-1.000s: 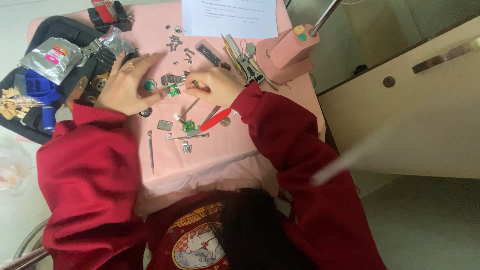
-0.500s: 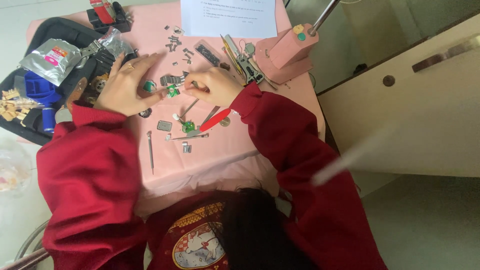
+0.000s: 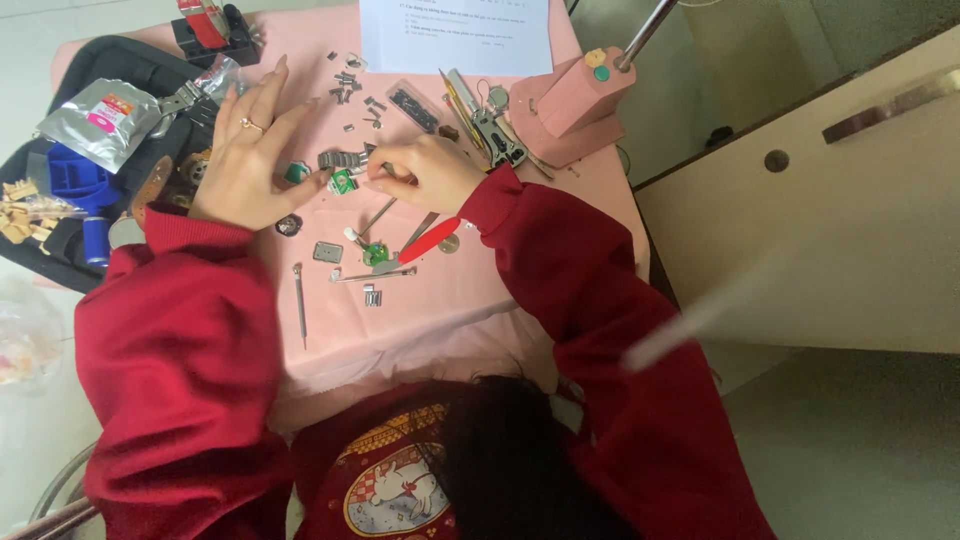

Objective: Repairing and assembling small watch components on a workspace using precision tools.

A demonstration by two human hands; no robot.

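Note:
My left hand (image 3: 245,155) rests on the pink table cover (image 3: 450,300) with its fingers spread. Its thumb and forefinger pinch a small round green part (image 3: 296,172). My right hand (image 3: 425,175) is closed on a thin metal tool whose tip is at a green-and-white part (image 3: 345,182) between the two hands. A short metal watch-band piece (image 3: 338,159) lies just above that part. Another green part (image 3: 376,254), a red-handled tool (image 3: 430,240) and a grey pin tool (image 3: 301,300) lie nearer to me.
A black tool case (image 3: 95,130) with a silver foil pouch (image 3: 98,110) lies at the left. A pink lamp base (image 3: 570,105), a white paper sheet (image 3: 455,30) and several small metal pieces (image 3: 350,85) sit at the far side. A beige cabinet (image 3: 820,230) stands right.

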